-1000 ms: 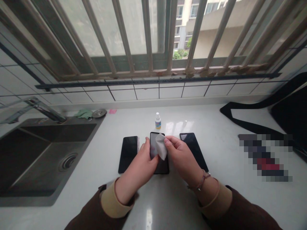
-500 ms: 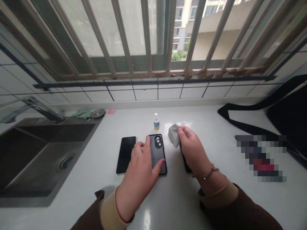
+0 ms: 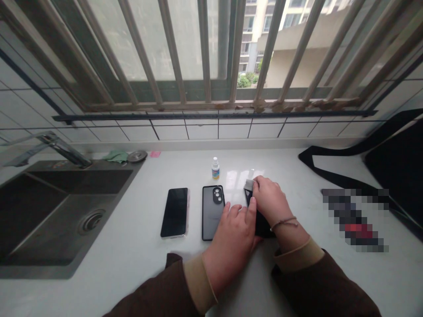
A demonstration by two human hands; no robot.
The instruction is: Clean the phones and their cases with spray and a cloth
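My left hand [image 3: 234, 237] is at the left and lower edge of a black phone [image 3: 265, 227], gripping it between the fingers and the thumb. Both hands cover much of that phone. A small grey cloth [image 3: 248, 184] is pinched in my right hand [image 3: 272, 200] and pressed on the phone's top end. Just left of my left hand lies a black phone case with a smoky back [image 3: 210, 218] and a camera cutout, partly under the fingers. Farther left another phone [image 3: 174, 212] lies flat, dark screen up, with a clear edge.
A small white bottle [image 3: 215, 169] stands upright behind the phone case. To the left is a sink [image 3: 71, 268] with a faucet [image 3: 62, 149], a green cloth [image 3: 115, 156] and a metal drain cover [image 3: 137, 156]. A black strap [image 3: 330, 152] and bag [image 3: 396, 167] lie at right.
My left hand has moved right, off the phone case and onto the black phone. My right hand has lowered the grey cloth from above onto that phone's top end.
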